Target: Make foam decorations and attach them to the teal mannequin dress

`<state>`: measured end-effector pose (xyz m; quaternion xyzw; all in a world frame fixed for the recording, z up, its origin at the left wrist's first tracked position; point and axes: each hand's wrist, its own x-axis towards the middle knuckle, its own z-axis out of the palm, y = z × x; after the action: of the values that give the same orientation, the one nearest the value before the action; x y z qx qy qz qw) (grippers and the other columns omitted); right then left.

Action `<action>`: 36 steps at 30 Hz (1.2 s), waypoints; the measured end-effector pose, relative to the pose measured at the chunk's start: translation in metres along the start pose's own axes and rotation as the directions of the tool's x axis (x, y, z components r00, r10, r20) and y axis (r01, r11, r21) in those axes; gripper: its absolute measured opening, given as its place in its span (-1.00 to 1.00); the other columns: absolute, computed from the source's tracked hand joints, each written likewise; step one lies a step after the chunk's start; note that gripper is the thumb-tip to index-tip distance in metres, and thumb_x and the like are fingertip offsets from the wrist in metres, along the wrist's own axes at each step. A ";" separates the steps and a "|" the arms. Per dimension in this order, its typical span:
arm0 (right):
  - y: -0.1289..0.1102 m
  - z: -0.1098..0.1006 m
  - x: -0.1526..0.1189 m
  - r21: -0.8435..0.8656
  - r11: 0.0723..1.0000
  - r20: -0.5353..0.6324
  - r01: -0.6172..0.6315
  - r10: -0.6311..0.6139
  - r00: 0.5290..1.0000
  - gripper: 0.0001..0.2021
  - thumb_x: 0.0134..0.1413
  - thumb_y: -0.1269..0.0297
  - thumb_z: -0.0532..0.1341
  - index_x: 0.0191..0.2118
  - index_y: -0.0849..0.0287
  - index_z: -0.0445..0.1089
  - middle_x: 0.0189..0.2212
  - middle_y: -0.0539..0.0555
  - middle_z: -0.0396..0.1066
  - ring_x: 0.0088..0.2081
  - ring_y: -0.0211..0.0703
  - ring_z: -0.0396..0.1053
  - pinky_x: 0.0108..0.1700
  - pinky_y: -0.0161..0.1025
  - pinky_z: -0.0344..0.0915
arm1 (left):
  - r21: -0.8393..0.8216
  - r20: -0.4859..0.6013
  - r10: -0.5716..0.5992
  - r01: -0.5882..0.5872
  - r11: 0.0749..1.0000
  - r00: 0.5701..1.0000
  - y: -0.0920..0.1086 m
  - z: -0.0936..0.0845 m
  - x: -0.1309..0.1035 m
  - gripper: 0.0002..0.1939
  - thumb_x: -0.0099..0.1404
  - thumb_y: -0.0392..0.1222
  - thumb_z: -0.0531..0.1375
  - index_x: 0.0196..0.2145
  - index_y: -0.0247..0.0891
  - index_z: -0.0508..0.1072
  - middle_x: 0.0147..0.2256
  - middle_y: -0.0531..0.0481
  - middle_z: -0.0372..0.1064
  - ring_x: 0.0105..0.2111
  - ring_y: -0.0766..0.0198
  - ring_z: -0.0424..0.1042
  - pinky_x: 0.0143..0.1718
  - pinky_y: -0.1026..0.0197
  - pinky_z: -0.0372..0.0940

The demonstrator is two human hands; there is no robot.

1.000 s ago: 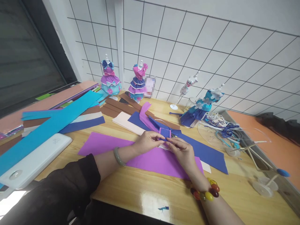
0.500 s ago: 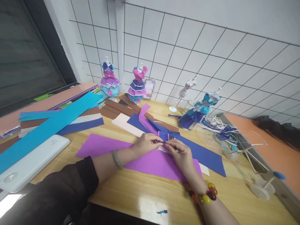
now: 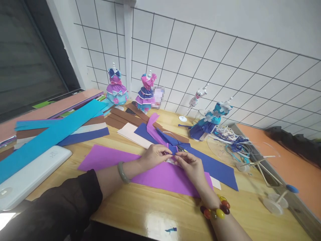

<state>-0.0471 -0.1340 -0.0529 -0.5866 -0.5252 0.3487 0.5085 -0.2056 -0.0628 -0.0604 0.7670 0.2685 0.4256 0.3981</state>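
Blue, edged with purple, one small piece (image 3: 173, 149) sits at the centre of the frame, showing just above the fingertips. The left hand (image 3: 153, 156) and right hand (image 3: 192, 166) are equally near, each with thumb and forefinger pinched together on its lower edge; its long axis is hard to tell. Beneath lies one purple sheet (image 3: 152, 179); upper middle, three dressed forms (image 3: 116, 90) and one undressed form (image 3: 194, 100).

Your shiny wooden table (image 3: 125, 205) carries a big purple sheet (image 3: 160, 179), some brown strips (image 3: 125, 117) and a tiny blue scrap (image 3: 171, 230) near you. Little dress dummies (image 3: 116, 91) stand along its back.
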 end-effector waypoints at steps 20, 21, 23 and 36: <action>-0.002 -0.004 0.002 0.012 0.999 -0.023 -0.038 0.038 0.999 -0.75 -0.23 0.13 0.30 -0.39 0.17 0.46 -0.61 0.02 0.45 -0.56 -0.21 0.38 -0.48 -0.26 0.34 | -0.145 0.011 -0.164 0.164 0.976 0.986 0.002 0.000 0.002 -0.87 0.03 -0.22 0.20 -0.46 -0.33 0.48 -0.48 -0.02 0.44 -0.47 0.35 0.39 -0.44 0.35 0.29; -0.001 -0.004 0.002 0.024 0.999 -0.024 -0.049 0.049 0.998 -0.75 -0.24 0.14 0.30 -0.39 0.18 0.46 -0.61 0.02 0.44 -0.56 -0.22 0.38 -0.48 -0.27 0.33 | -0.157 0.010 -0.178 0.178 0.972 0.984 0.002 0.000 0.002 -0.87 0.02 -0.22 0.21 -0.46 -0.33 0.48 -0.47 -0.02 0.44 -0.47 0.35 0.39 -0.44 0.35 0.30; 0.000 -0.005 0.002 0.044 0.997 -0.030 -0.065 0.066 0.997 -0.76 -0.25 0.17 0.32 -0.40 0.18 0.46 -0.61 0.02 0.44 -0.56 -0.24 0.37 -0.47 -0.29 0.32 | -0.189 0.016 -0.214 0.213 0.959 0.977 0.001 0.001 0.001 -0.85 0.01 -0.20 0.22 -0.46 -0.34 0.48 -0.48 -0.02 0.44 -0.47 0.34 0.39 -0.44 0.33 0.30; -0.001 -0.005 0.004 0.099 0.992 -0.038 -0.075 0.079 0.996 -0.82 -0.27 0.21 0.34 -0.46 0.17 0.47 -0.59 0.00 0.41 -0.54 -0.27 0.36 -0.46 -0.32 0.32 | -0.279 0.069 -0.223 0.234 0.931 0.972 -0.005 0.002 0.003 -0.79 -0.01 -0.13 0.24 -0.50 -0.37 0.46 -0.50 -0.03 0.39 -0.48 0.35 0.34 -0.47 0.34 0.26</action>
<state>-0.0417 -0.1317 -0.0505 -0.5878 -0.4739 0.3811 0.5336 -0.2028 -0.0585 -0.0643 0.6726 0.2844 0.3967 0.5562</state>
